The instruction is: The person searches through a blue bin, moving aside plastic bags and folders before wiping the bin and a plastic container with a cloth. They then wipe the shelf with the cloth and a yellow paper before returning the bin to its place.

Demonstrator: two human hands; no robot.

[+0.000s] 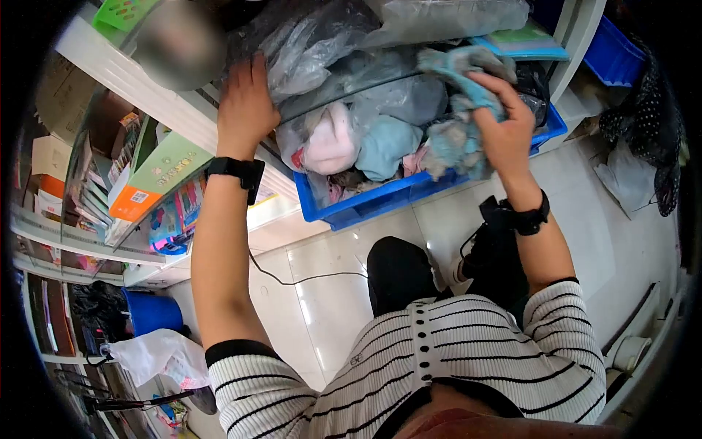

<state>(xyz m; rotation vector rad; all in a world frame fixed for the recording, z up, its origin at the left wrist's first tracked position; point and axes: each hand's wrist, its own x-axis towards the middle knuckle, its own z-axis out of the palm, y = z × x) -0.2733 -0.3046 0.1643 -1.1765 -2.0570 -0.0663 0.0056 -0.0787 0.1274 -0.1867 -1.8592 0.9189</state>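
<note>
Right hand (506, 130) of mine is closed around a fluffy blue-and-grey cloth (455, 140), which I hold over the right part of a blue bin (398, 205), its lower end hanging near the rim. I hold nothing in my left hand (247, 106); it lies palm down with the fingers stretched out, beside the crumpled clear plastic (311, 51) at the bin's upper left. Between my hands, a pale pink bundle (330, 143) and a light blue bundle (387, 148) sit side by side inside the bin, against its near wall.
</note>
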